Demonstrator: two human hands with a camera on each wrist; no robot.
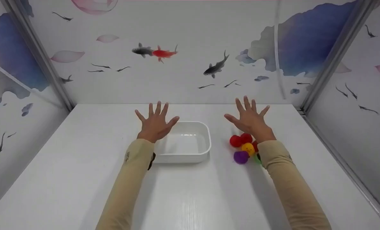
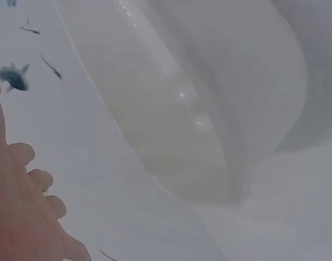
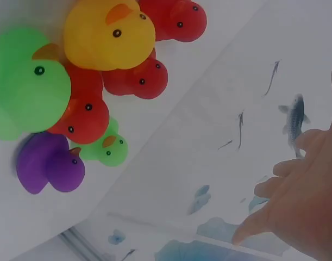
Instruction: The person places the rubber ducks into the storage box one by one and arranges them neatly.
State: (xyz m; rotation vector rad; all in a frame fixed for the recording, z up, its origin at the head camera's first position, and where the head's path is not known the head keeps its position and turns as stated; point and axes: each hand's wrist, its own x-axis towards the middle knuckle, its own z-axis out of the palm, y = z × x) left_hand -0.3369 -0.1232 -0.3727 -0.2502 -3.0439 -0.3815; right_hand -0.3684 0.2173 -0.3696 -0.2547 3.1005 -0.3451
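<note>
My left hand is spread above the left part of a white rectangular tub, fingers straight and holding nothing. In the left wrist view, the tub's wall lies beside that hand. My right hand is also spread and holds nothing, just above a cluster of rubber ducks. The right wrist view shows a yellow duck, a large green duck, a purple duck, a small green duck and several red ducks. In the head view my right forearm covers part of the cluster.
The white table carries the tub near its middle and the ducks to the tub's right. A back wall printed with fish and petals stands behind the table. Side panels with metal posts flank it.
</note>
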